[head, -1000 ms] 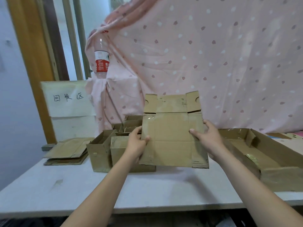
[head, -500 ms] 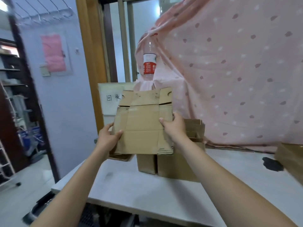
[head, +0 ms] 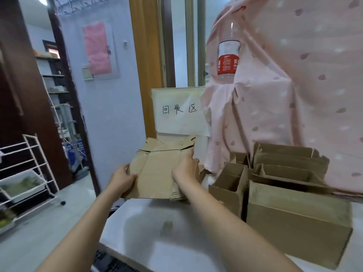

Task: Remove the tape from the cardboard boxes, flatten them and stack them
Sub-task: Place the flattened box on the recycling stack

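Observation:
A flattened cardboard box [head: 157, 171] lies nearly flat at the table's far left corner, over other flattened cardboard whose edges show under it [head: 177, 196]. My left hand [head: 122, 178] grips its left edge, thumb on top. My right hand [head: 186, 167] holds its right edge, fingers over the top. Several open, unflattened cardboard boxes [head: 294, 218] stand to the right on the white table [head: 157, 232].
A white sign with handwritten characters [head: 179, 110] stands behind the stack. A plastic bottle with a red label [head: 228, 55] sits on a pink spotted cloth [head: 294, 95] draped at the back. A white wire rack [head: 27, 173] stands on the floor at left.
Both hands carried the flattened box from upright in front of me leftward and lowered it flat onto the stack below the sign. The view turned left.

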Demonstrator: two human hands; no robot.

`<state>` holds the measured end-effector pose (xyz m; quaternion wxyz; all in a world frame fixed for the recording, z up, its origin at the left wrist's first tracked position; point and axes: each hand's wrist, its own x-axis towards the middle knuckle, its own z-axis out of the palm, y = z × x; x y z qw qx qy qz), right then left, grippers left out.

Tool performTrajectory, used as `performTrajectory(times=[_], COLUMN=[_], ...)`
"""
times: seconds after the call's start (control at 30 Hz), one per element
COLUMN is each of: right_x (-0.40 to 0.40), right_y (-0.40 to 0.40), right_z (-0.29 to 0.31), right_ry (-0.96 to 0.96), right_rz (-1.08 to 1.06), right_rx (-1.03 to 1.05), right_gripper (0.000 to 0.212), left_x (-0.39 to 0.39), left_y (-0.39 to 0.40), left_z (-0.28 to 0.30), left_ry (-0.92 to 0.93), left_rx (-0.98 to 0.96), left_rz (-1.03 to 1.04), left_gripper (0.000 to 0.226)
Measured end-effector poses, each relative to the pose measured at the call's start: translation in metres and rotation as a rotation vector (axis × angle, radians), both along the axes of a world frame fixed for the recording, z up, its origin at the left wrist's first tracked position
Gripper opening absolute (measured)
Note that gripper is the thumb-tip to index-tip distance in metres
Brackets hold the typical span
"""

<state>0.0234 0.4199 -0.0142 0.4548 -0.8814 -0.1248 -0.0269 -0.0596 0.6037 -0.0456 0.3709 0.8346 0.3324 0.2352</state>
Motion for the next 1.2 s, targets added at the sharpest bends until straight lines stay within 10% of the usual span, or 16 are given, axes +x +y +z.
performTrajectory(times=[0.2, 0.6, 1.2], right_x=[0.048, 0.085, 0.093], right_y=[0.029, 0.051, 0.080], right_z=[-0.058, -0.112, -0.132], right_ry=[0.143, 0.101, 0.036], right_rz=[-0.189, -0.134, 0.093], right_rx=[0.001, -0.620, -0.660], right_gripper=[0.036, 0.072, 0.064], left_x=[0.053, 0.114, 0.150], left_y=[0.026, 0.050, 0.019], left_z=[-0.028, -0.083, -0.115], left_ry=[0.158, 0.378, 0.446], left_rx=[0.080, 0.232, 0.567], left_rz=[-0.126, -0.206, -0.460], left_gripper=[0.051, 0.049, 0.050])
